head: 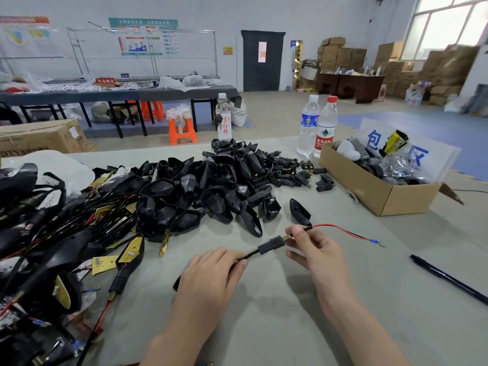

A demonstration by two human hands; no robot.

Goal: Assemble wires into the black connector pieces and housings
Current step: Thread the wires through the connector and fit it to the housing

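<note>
While your left hand (211,276) grips limp cable (249,256) and right hand (314,249) pinches floppy wire (340,229), hold the stiff connector (270,244) at its nine o'clock.

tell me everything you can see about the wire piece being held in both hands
The wire piece is a black sleeved cable running through a black, plastic-looking cylindrical connector with a brass-coloured threaded end. Thin red and black wires arc rightwards from it, ending in blue terminals. It is held above the grey table, tilted up to the right. The left hand grips the cable; the right hand pinches it beside the brass end.
</note>
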